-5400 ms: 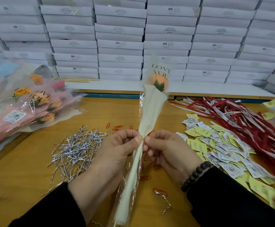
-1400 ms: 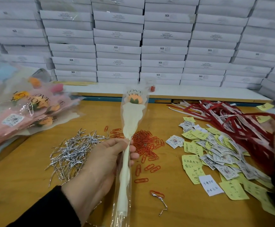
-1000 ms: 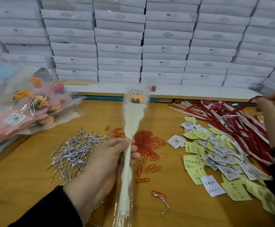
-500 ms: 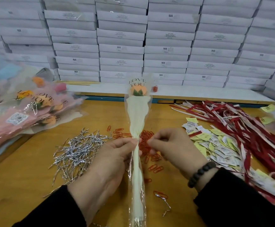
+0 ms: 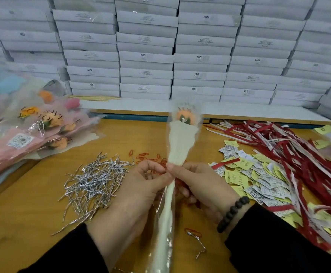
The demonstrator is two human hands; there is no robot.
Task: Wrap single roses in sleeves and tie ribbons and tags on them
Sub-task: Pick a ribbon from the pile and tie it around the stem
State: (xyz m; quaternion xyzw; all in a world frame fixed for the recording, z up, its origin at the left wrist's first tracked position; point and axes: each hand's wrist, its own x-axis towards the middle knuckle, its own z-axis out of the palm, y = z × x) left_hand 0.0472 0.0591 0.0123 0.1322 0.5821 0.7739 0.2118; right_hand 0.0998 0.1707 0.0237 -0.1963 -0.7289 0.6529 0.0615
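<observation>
Rose (image 5: pixel 184 115) and sleeve print motion-blurred, lettering unreadable. Sleeve (image 5: pixel 165 223) bottom cut off by frame edge. Ribbon (image 5: pixel 182 185) mostly hidden behind right hand (image 5: pixel 200 186); wrap state indeterminate. Box labels (image 5: pixel 146 72) too small to read.

A single wide-angle view from the person's head looks forward and down, close over the fingers (image 5: pixel 161 175) at centre frame, taking in the wooden surface (image 5: pixel 22 213) beneath and to both sides of them and stacked white boxes (image 5: pixel 147 56) well beyond.
</observation>
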